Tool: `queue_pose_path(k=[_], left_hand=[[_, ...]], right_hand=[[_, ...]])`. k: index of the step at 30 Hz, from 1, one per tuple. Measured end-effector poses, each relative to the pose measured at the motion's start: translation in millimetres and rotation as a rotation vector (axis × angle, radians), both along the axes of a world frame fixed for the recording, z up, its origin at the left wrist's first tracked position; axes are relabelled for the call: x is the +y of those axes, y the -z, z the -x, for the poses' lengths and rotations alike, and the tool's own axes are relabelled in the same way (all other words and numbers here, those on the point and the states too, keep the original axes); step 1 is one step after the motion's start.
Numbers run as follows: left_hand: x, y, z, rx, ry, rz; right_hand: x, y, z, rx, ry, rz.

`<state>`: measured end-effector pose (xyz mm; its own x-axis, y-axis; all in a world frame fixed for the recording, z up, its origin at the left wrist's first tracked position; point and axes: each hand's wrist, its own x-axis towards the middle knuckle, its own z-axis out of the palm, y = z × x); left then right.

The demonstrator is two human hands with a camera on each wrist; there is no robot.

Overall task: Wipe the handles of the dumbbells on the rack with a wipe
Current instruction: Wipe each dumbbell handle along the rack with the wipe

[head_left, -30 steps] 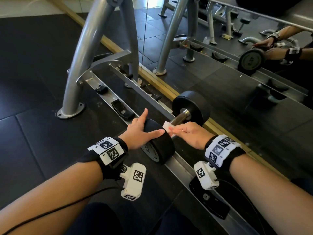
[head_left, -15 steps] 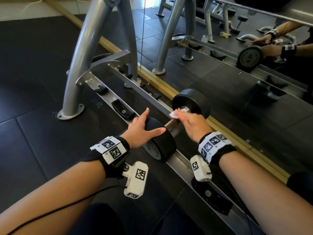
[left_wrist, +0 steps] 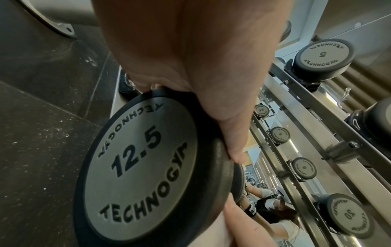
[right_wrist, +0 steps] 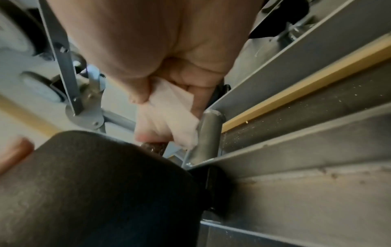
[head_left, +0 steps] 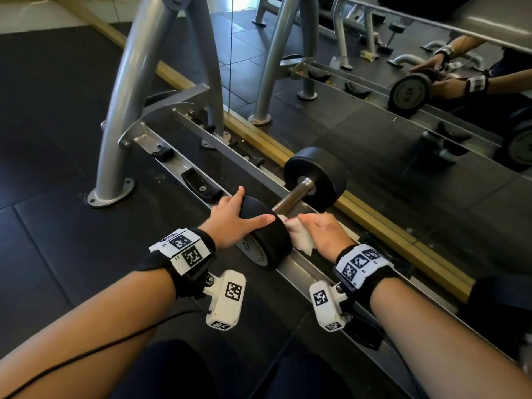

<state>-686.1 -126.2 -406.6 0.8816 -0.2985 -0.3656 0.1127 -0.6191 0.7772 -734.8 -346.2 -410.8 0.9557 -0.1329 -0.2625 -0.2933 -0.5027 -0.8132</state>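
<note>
A black 12.5 dumbbell [head_left: 315, 175] lies across the rack's lowest rail [head_left: 305, 280], its steel handle [head_left: 290, 198] bare over most of its length. My left hand [head_left: 230, 218] rests on top of the near head [head_left: 266, 243], index finger and thumb spread straight over it. The left wrist view shows that head's grey 12.5 face [left_wrist: 139, 167] under my palm [left_wrist: 190, 58]. My right hand [head_left: 321, 233] grips a crumpled white wipe [head_left: 298, 236] at the handle's near end, right against the near head. In the right wrist view the wipe [right_wrist: 167, 117] is pinched by thumb and fingers above the handle [right_wrist: 153, 147].
Empty black cradles [head_left: 201, 187] sit along the rail to the left. The grey rack upright [head_left: 126, 110] stands at the left. A wall mirror [head_left: 403, 125] with a wooden base strip [head_left: 374, 223] runs just behind. Upper rails hold other dumbbells [left_wrist: 323, 58]. The floor is black rubber.
My right hand slid the wipe from the far end of the handle back to the near end, beside the near head. My left hand stayed on the near head.
</note>
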Motion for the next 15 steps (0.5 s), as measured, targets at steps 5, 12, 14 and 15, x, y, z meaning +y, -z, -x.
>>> queue_pose_path(k=[5, 12, 14, 15], left_hand=[[1.1, -0.1, -0.2, 0.014, 0.01, 0.02], [0.9, 1.7, -0.8, -0.014, 0.023, 0.021], [0.9, 2.2, -0.8, -0.026, 0.021, 0.014], [1.2, 2.3, -0.8, -0.03, 0.019, 0.008]], right_hand=[[-2.6, 9.6, -3.8, -0.151, 0.455, -0.124], [16.0, 18.9, -20.7, -0.247, 0.482, -0.181], [23.1, 23.2, -22.3, -0.171, 0.417, -0.218], [25.6, 23.5, -21.9, -0.135, 0.429, -0.27]])
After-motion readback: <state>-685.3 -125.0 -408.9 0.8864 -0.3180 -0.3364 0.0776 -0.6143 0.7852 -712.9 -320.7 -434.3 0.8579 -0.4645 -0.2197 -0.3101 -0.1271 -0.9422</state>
